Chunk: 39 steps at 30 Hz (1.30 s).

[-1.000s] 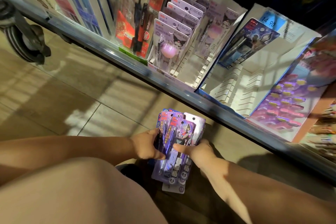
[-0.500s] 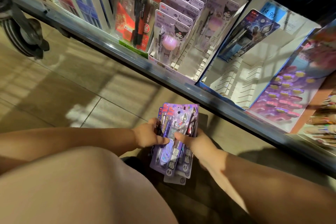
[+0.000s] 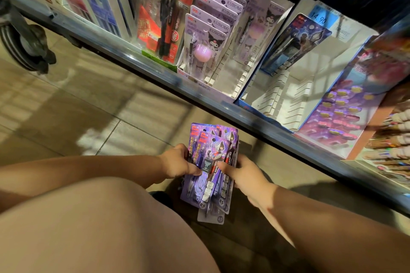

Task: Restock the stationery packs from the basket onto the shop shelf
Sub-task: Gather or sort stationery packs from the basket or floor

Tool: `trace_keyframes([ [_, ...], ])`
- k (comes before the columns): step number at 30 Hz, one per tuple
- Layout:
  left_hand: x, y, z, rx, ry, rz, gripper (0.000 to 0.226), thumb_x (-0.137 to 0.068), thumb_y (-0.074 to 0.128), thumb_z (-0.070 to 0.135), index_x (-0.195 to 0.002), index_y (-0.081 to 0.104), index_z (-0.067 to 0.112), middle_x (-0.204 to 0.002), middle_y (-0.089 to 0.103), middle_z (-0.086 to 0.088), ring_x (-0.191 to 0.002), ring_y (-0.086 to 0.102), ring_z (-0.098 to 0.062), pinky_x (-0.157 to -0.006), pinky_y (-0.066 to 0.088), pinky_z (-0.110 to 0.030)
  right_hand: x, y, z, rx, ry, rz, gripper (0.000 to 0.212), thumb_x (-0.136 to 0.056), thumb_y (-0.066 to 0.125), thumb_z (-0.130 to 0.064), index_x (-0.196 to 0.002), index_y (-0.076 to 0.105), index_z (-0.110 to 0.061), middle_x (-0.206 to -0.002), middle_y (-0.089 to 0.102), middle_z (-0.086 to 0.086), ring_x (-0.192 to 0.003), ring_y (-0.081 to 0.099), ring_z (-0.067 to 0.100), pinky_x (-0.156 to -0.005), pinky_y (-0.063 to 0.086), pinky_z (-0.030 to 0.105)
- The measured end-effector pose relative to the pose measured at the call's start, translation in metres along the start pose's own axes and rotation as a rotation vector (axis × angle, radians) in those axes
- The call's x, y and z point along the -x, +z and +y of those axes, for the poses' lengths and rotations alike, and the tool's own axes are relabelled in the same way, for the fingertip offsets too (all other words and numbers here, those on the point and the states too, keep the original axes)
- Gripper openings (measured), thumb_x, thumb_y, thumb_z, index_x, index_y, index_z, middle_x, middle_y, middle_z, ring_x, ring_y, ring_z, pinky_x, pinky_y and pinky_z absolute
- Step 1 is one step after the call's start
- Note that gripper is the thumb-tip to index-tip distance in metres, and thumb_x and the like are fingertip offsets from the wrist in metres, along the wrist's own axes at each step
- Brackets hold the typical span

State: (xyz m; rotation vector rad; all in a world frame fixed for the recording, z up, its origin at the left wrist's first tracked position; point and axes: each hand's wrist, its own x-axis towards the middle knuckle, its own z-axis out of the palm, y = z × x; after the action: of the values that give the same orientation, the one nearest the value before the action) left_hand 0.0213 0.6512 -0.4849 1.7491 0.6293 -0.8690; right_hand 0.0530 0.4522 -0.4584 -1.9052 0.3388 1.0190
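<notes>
A fanned stack of flat, glossy purple pen packs (image 3: 207, 186) with rounded corners sits between both hands: the left hand (image 3: 177, 162) pinches its left edge, thumb on the front, and the right hand (image 3: 243, 176) grips the right edge likewise. Beyond the fingertips runs the smooth metal lip of the shelf (image 3: 142, 60). Past it, up and right, a white cardboard box (image 3: 286, 86) with ridged slots stands mostly open, one blue pack (image 3: 295, 44) leaning at its back.
</notes>
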Motion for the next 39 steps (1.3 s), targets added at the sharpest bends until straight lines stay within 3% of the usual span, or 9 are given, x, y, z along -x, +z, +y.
trace_keyframes([
  [5, 0.003, -0.001, 0.001, -0.005, -0.004, -0.05, 0.055, -0.054, 0.087, 0.029, -0.091, 0.049, 0.015, -0.09, 0.059, -0.006, -0.081, 0.058, -0.02, -0.069, 0.048, -0.028, 0.006, -0.004, 0.003, 0.076, -0.018, 0.075, 0.023, -0.086, 0.066, -0.042, -0.104, 0.057, -0.031, -0.106, 0.07, -0.003, -0.095, 0.066, 0.015, -0.086, 0.054, 0.037],
  [10, 0.005, -0.006, 0.002, 0.147, -0.036, -0.082, 0.042, -0.07, 0.083, 0.012, -0.098, 0.052, 0.01, -0.086, 0.061, -0.005, -0.069, 0.057, -0.017, -0.052, 0.045, -0.018, 0.014, -0.017, 0.003, 0.189, -0.053, 0.212, 0.03, -0.09, 0.058, -0.048, -0.111, 0.061, -0.027, -0.101, 0.069, -0.007, -0.089, 0.064, 0.012, -0.072, 0.051, 0.028],
  [14, 0.005, -0.005, 0.004, 0.155, -0.005, -0.097, 0.05, -0.06, 0.084, 0.017, -0.1, 0.055, 0.011, -0.091, 0.065, -0.01, -0.078, 0.06, -0.022, -0.065, 0.048, -0.03, 0.022, -0.022, -0.004, 0.247, -0.085, 0.144, 0.027, -0.092, 0.058, -0.043, -0.112, 0.059, -0.026, -0.103, 0.066, -0.007, -0.09, 0.062, 0.01, -0.064, 0.042, 0.017],
  [20, 0.004, 0.0, 0.004, 0.213, 0.021, -0.101, 0.037, -0.078, 0.074, -0.001, -0.11, 0.056, 0.008, -0.091, 0.068, -0.006, -0.076, 0.065, -0.019, -0.055, 0.051, -0.022, 0.02, -0.013, -0.011, 0.278, -0.015, 0.056, 0.033, -0.09, 0.06, -0.045, -0.115, 0.057, -0.024, -0.112, 0.066, -0.003, -0.102, 0.062, 0.019, -0.087, 0.052, 0.041],
  [23, 0.005, 0.001, 0.002, 0.306, 0.029, -0.098, 0.031, -0.082, 0.067, -0.01, -0.1, 0.056, 0.013, -0.074, 0.069, 0.004, -0.061, 0.066, -0.005, -0.049, 0.049, -0.014, 0.019, -0.007, -0.014, 0.253, -0.002, 0.036, 0.04, -0.088, 0.061, -0.045, -0.122, 0.057, -0.023, -0.117, 0.065, 0.0, -0.106, 0.061, 0.021, -0.093, 0.051, 0.047],
  [26, 0.007, 0.002, 0.001, 0.356, 0.018, -0.106, 0.031, -0.082, 0.065, -0.012, -0.096, 0.056, 0.014, -0.074, 0.067, 0.003, -0.053, 0.064, 0.001, -0.047, 0.047, -0.013, 0.019, -0.007, -0.014, 0.211, 0.023, 0.01, 0.038, -0.09, 0.06, -0.042, -0.123, 0.055, -0.024, -0.116, 0.065, -0.002, -0.102, 0.062, 0.018, -0.087, 0.054, 0.042],
  [30, 0.006, 0.004, 0.001, 0.425, -0.021, -0.139, 0.024, -0.081, 0.066, -0.012, -0.091, 0.066, 0.011, -0.078, 0.072, -0.004, -0.062, 0.069, -0.011, -0.054, 0.053, -0.019, 0.02, -0.009, -0.015, 0.077, 0.095, -0.056, 0.027, -0.096, 0.055, -0.031, -0.121, 0.053, -0.021, -0.108, 0.067, -0.002, -0.09, 0.064, 0.01, -0.062, 0.051, 0.024],
  [35, 0.008, 0.009, 0.005, 0.402, -0.055, -0.142, 0.022, -0.079, 0.068, -0.009, -0.093, 0.069, 0.008, -0.096, 0.072, -0.015, -0.084, 0.068, -0.026, -0.072, 0.056, -0.027, 0.014, -0.007, -0.014, 0.06, 0.124, -0.05, 0.028, -0.093, 0.057, -0.035, -0.118, 0.052, -0.022, -0.112, 0.066, 0.001, -0.101, 0.065, 0.019, -0.086, 0.055, 0.041],
  [39, 0.008, 0.011, 0.006, 0.435, -0.063, -0.132, 0.019, -0.08, 0.068, -0.007, -0.091, 0.069, 0.009, -0.089, 0.072, -0.011, -0.079, 0.067, -0.023, -0.073, 0.055, -0.028, 0.013, -0.009, -0.015, 0.018, 0.126, -0.08, 0.03, -0.094, 0.057, -0.035, -0.121, 0.052, -0.023, -0.113, 0.067, -0.001, -0.1, 0.065, 0.016, -0.073, 0.054, 0.031],
])
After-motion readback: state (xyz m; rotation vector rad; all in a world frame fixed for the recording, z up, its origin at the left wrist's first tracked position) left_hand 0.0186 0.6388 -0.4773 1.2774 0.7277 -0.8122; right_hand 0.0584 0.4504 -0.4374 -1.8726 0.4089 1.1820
